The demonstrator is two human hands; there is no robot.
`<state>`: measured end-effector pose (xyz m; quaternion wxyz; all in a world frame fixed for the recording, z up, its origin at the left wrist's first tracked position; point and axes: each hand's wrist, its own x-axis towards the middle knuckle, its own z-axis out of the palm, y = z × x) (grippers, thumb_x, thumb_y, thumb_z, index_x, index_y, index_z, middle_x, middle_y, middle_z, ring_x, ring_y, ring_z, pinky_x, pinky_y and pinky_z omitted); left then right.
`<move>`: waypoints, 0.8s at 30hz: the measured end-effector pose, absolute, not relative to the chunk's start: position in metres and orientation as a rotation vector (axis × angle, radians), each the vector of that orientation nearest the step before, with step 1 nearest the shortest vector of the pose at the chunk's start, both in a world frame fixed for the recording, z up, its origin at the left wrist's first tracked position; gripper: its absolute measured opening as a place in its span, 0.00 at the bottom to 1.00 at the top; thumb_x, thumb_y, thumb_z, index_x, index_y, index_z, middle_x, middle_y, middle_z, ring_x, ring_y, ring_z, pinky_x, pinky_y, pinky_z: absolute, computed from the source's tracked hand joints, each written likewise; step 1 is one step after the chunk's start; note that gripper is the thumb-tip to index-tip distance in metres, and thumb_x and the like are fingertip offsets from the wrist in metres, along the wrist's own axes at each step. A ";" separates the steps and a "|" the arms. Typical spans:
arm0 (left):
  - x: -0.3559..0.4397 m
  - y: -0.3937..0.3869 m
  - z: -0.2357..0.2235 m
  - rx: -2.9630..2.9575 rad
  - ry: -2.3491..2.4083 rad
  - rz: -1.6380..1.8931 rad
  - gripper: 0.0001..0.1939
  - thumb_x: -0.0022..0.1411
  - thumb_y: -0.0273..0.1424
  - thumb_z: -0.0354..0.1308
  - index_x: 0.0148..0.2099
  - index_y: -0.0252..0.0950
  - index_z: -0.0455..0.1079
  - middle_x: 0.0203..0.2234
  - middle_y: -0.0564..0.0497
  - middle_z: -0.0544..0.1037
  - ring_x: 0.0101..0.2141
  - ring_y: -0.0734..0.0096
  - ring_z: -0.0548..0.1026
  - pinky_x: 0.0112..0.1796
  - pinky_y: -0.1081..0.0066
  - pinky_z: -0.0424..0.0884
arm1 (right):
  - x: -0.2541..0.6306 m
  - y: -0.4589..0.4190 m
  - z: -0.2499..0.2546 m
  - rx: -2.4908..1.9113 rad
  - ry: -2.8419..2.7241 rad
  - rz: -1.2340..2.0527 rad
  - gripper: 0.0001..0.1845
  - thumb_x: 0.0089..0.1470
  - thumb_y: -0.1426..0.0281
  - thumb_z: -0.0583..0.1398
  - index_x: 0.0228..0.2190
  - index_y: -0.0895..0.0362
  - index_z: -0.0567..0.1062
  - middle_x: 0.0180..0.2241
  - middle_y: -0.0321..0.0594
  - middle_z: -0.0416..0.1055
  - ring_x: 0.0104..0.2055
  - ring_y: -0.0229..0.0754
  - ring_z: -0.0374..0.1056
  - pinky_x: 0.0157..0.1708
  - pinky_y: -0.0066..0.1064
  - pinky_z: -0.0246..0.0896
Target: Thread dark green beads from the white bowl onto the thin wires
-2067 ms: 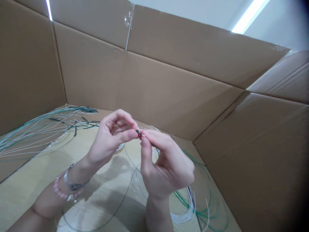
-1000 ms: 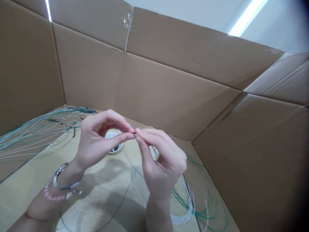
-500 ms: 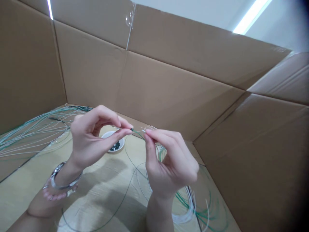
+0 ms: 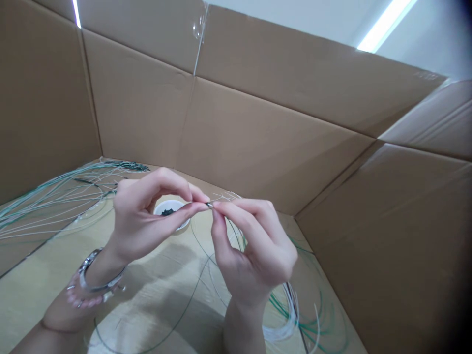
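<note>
My left hand (image 4: 147, 219) and my right hand (image 4: 254, 250) meet in mid-air above the table, fingertips almost touching. A tiny dark bead (image 4: 209, 205) sits at the left thumb and forefinger, on the end of a thin wire (image 4: 230, 228) that my right fingers pinch. The wire's strand runs down past my right hand. Partly behind my left fingers, a small white dish (image 4: 170, 201) holds a heap of dark beads (image 4: 167, 212). Silver and pink bracelets (image 4: 92, 278) circle my left wrist.
A cardboard box's walls (image 4: 273, 142) surround the work on three sides. Loose bundles of green and white wires (image 4: 55, 206) lie at the left, a coil of them (image 4: 283, 314) at the lower right, on a pale wooden surface (image 4: 158, 275).
My fingertips have closed the gap between my hands, bringing the bead and wire end together. My left hand has moved right and now covers more of the white dish.
</note>
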<state>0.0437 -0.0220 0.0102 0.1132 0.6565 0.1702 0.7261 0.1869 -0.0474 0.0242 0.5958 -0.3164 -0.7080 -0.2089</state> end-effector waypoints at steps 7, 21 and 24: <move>0.044 -0.020 0.008 1.910 0.459 2.139 0.16 0.45 0.16 0.68 0.32 0.38 0.69 0.26 0.55 0.79 0.29 0.69 0.79 0.28 0.71 0.75 | 0.187 -0.048 0.023 -0.741 -1.644 -0.482 0.08 0.48 0.80 0.61 0.29 0.56 0.73 0.26 0.33 0.68 0.27 0.32 0.64 0.25 0.25 0.63; 0.045 -0.021 0.008 1.900 0.519 2.100 0.14 0.47 0.17 0.67 0.32 0.38 0.68 0.26 0.55 0.79 0.29 0.69 0.80 0.28 0.71 0.76 | 0.186 -0.047 0.025 -0.724 -1.653 -0.451 0.08 0.48 0.81 0.61 0.29 0.56 0.73 0.25 0.34 0.69 0.27 0.32 0.64 0.24 0.25 0.63; 0.044 -0.020 0.007 1.916 0.473 2.109 0.15 0.46 0.17 0.67 0.32 0.38 0.68 0.26 0.56 0.80 0.29 0.69 0.80 0.28 0.72 0.76 | 0.186 -0.048 0.025 -0.724 -1.646 -0.453 0.08 0.47 0.81 0.61 0.28 0.56 0.72 0.25 0.33 0.69 0.26 0.32 0.64 0.24 0.24 0.63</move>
